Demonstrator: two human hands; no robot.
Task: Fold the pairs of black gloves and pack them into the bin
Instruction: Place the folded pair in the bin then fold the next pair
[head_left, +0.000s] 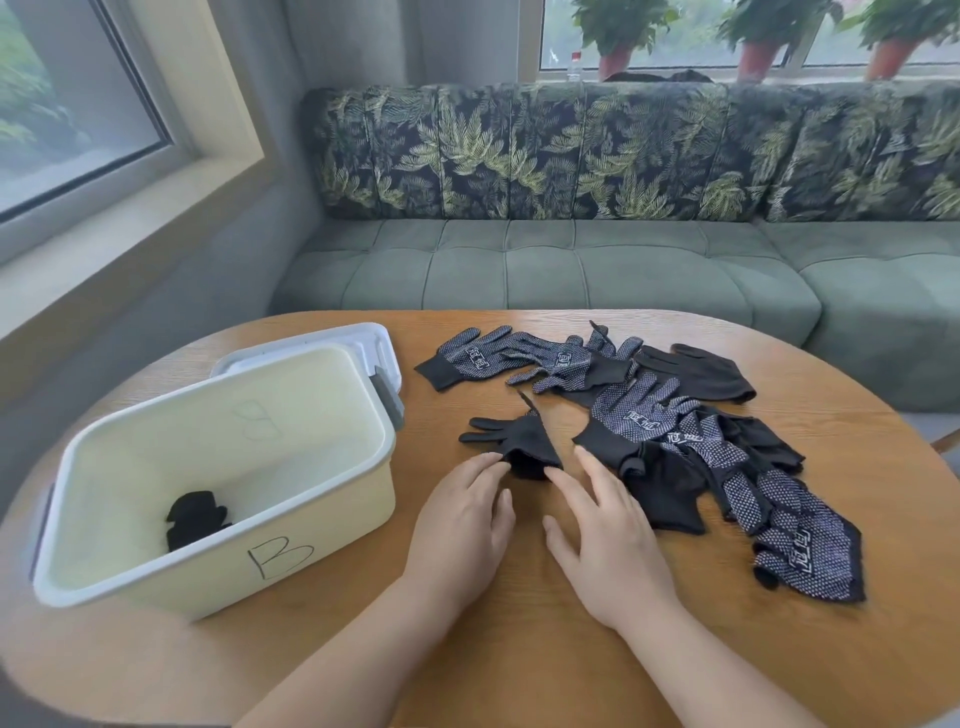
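Observation:
A plain black glove pair (519, 439) lies on the wooden table, its cuff end toward me. My left hand (465, 512) touches the cuff's left side with straight fingers. My right hand (605, 525) touches the cuff's right side, fingers spread flat. To the right sprawls a pile of several black gloves (670, 415), many with white dots. The cream bin (218, 566) marked "B" stands at the left with one folded black bundle (196, 517) inside.
The bin's grey-white lid (374, 345) lies behind the bin. A green bench sofa (571, 270) with leaf-print cushions runs along the table's far edge. A window sill (104, 249) is on the left. Bare table (519, 649) lies near me.

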